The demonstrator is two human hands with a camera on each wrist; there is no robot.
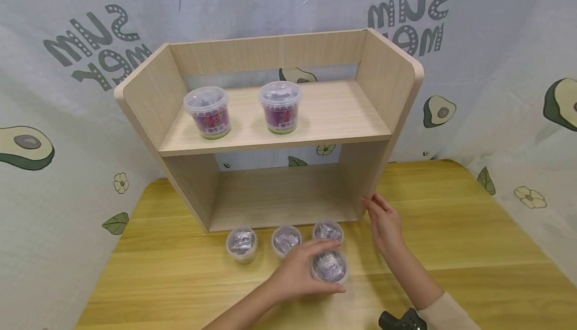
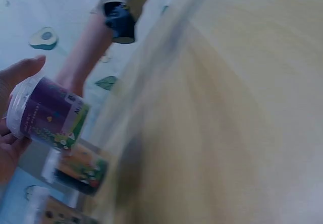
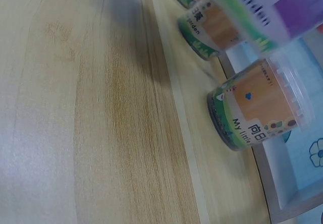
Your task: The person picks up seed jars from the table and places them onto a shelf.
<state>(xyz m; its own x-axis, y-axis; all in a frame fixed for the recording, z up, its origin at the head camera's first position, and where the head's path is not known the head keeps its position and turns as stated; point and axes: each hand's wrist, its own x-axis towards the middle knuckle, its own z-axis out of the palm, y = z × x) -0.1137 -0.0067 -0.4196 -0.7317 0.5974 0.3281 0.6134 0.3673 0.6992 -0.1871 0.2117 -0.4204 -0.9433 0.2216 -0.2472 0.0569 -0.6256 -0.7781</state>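
Note:
My left hand grips a purple-labelled plastic tub with a clear lid, thumb and fingers around its sides. In the left wrist view this tub is tilted and held above the table; the right wrist view shows its purple label. My right hand holds the lower front edge of the right side panel of a wooden shelf. Three lidded tubs stand in front of the shelf: a left one, a middle one and a right one. Orange labels show on the tubs.
Two purple-labelled tubs, one at the left and one near the middle, stand on the upper shelf board. The shelf stands on a wood-grain table. A printed cloth hangs behind.

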